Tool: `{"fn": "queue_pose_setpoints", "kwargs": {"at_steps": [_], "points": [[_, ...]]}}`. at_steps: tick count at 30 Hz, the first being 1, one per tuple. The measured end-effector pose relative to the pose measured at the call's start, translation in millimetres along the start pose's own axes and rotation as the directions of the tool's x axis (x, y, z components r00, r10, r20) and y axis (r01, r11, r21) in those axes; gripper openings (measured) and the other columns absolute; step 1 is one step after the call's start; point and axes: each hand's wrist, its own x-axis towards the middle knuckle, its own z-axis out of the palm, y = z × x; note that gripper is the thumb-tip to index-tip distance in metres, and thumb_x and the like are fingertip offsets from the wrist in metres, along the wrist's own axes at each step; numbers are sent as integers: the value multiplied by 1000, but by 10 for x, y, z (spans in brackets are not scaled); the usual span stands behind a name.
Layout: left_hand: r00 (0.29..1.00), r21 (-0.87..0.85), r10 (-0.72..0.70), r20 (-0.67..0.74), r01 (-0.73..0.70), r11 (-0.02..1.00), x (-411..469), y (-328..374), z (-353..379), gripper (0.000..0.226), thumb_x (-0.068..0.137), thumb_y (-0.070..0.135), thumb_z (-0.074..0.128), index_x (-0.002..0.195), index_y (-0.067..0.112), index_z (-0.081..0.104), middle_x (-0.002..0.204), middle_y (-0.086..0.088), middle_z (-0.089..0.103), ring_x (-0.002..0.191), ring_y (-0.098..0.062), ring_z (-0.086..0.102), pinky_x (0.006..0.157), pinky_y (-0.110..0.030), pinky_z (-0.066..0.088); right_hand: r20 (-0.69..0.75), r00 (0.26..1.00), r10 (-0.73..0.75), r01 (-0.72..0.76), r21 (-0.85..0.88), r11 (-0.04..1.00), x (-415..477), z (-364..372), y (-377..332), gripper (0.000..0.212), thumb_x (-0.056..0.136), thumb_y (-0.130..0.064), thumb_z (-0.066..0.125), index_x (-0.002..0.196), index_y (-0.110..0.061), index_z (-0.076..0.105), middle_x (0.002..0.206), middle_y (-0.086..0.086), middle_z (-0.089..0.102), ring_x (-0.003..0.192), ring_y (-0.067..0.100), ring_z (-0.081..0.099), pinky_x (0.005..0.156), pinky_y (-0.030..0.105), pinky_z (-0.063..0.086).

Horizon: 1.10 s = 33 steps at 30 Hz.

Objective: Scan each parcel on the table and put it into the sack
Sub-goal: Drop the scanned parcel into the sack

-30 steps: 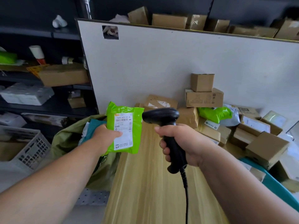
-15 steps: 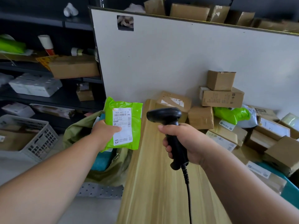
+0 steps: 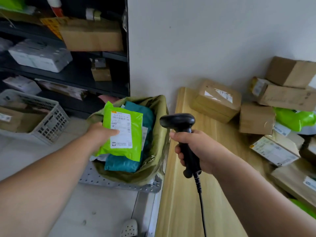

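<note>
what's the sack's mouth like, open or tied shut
Open. The mouth of the olive sack gapes upward, with a teal parcel visible inside; the left hand holds the green parcel over the opening.

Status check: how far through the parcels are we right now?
Done: teal parcels already lie in the sack. In hand: the left hand holds a green parcel over the sack's mouth, while the right hand grips the scanner. Left: a pile of cardboard boxes and a green mailer on the table, so plenty remains.
</note>
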Motion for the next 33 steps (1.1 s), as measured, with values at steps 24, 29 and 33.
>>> {"fn": "queue_pose_setpoints", "kwargs": {"at_steps": [24,29,33], "points": [[859,854,-16,512,-506,119,1140,-1175,862,83,90,68,35,150,39,-15,157,-5,-29,146,-31,-19,118,-48,12,-38,988,150,-152,-33,988,1040,433,411,19,91,-21,69,91,-9,55,62,6,56,53,16,49,52,29,45],[859,863,-97,503,-505,6,1337,-1222,908,83,90,70,32,151,38,-14,158,-8,-25,147,-34,-12,118,-49,11,-43,992,122,-124,-52,991,1105,427,491,17,91,-21,69,86,-9,56,62,7,57,52,17,50,51,29,46],[857,856,-22,514,-515,-48,1228,-1036,882,84,88,75,26,152,35,-10,161,-8,-14,148,-33,-5,117,-53,0,-45,993,108,-110,-36,993,1038,409,510,19,90,-22,69,89,-10,56,63,7,56,51,18,49,50,29,46]]}}
